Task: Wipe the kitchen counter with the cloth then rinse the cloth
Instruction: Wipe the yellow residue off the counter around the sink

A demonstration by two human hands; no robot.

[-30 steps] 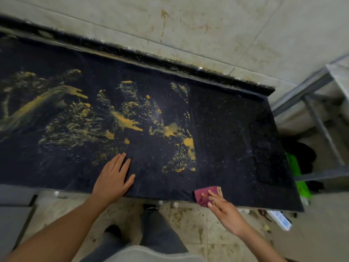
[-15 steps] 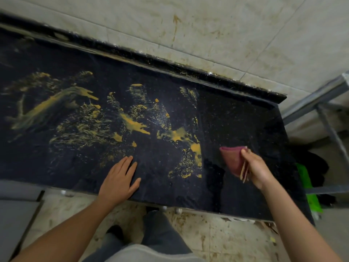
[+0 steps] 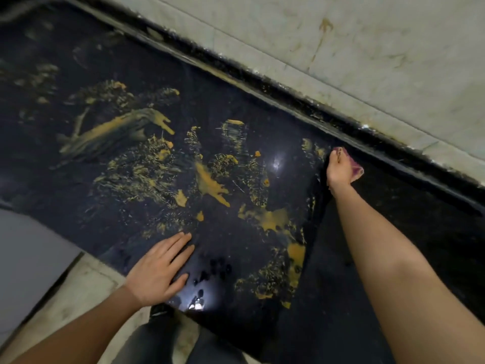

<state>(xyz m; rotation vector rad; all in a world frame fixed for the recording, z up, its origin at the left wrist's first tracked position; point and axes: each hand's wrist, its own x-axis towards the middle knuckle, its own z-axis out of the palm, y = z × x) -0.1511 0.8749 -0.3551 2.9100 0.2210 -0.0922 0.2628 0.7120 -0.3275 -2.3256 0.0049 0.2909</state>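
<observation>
fingers of the right hand are bunched close together and curled over a maroon cloth, pinning it to the black stone counter at the far side, just short of the raised back edge. the hand is seen end-on, so where the thumb lies cannot be told. the arm is stretched right out, which looks like the top of a stroke: starting against the back edge would let the cloth be dragged toward the body through the mess.

the left hand lies flat near the front edge, its fingers straight and only slightly parted, holding nothing. its likely purpose is to prop the body during the long reach.

yellow smears cover the middle and left of the counter, starting just left of the cloth, while the strip under and right of the right arm looks dark and mostly free of them. by that, wiping seems early on, and rinsing is not yet in sight.

beyond the back edge rises a stained pale wall; a tiled floor shows below the counter's front
</observation>
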